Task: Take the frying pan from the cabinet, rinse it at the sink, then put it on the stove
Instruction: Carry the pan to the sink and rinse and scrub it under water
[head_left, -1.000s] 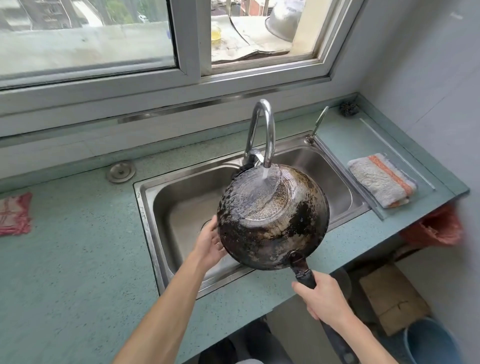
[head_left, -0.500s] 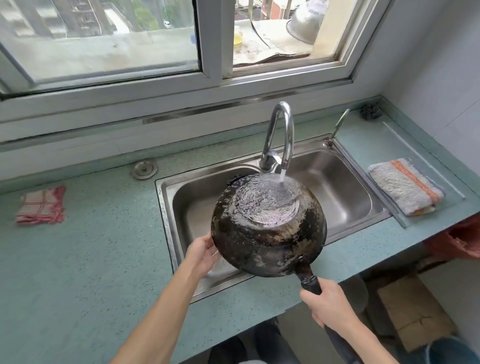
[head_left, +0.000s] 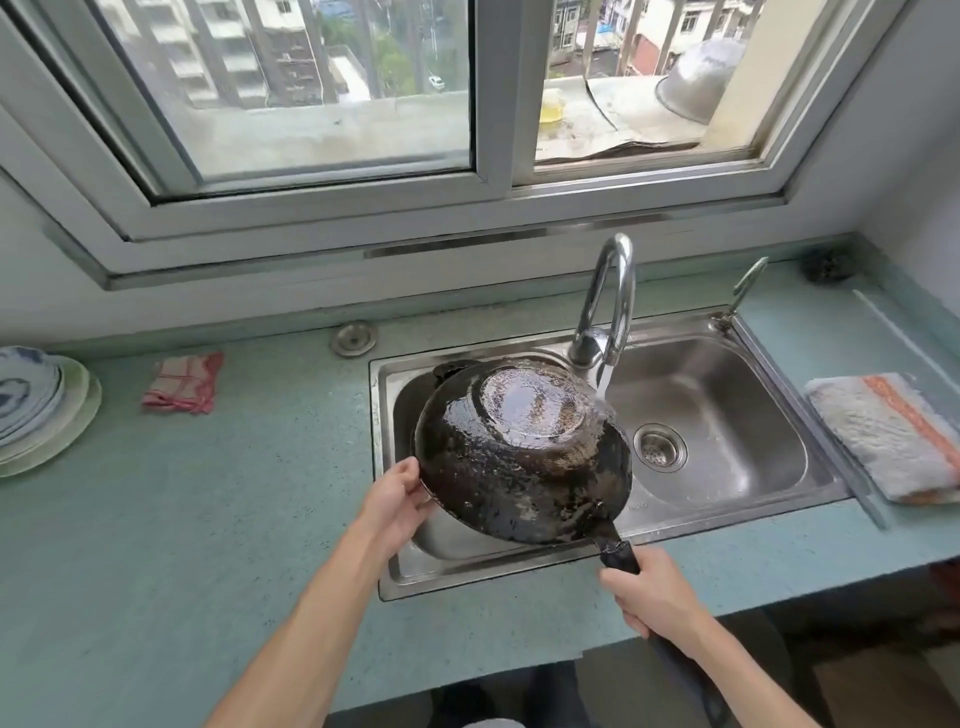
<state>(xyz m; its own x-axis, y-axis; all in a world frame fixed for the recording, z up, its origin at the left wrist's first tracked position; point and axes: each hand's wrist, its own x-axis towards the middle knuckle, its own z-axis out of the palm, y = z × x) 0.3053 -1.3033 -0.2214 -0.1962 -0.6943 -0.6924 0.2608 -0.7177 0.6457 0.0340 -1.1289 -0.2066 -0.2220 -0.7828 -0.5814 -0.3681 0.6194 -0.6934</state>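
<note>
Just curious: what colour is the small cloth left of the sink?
Pink-red and white checks on the cloth, in the head view.

- Sliding window (head_left: 332, 88) with pale metal frame spans the back wall; daylight through it, apartment blocks outside.
- Outer ledge (head_left: 597, 122) holds a metal basin (head_left: 698, 83), tilted, and a small yellow container (head_left: 551, 106).
- Pale green speckled worktop (head_left: 182, 545) runs below the window, meets a plain grey wall (head_left: 930, 171) at right.
- On worktop: stacked plates (head_left: 36, 410) far left, red-checked cloth (head_left: 182, 382), round metal cap (head_left: 355, 339), folded towel with orange stripe (head_left: 888, 436) at right, dark scrubber (head_left: 826, 265) in the back corner.
</note>
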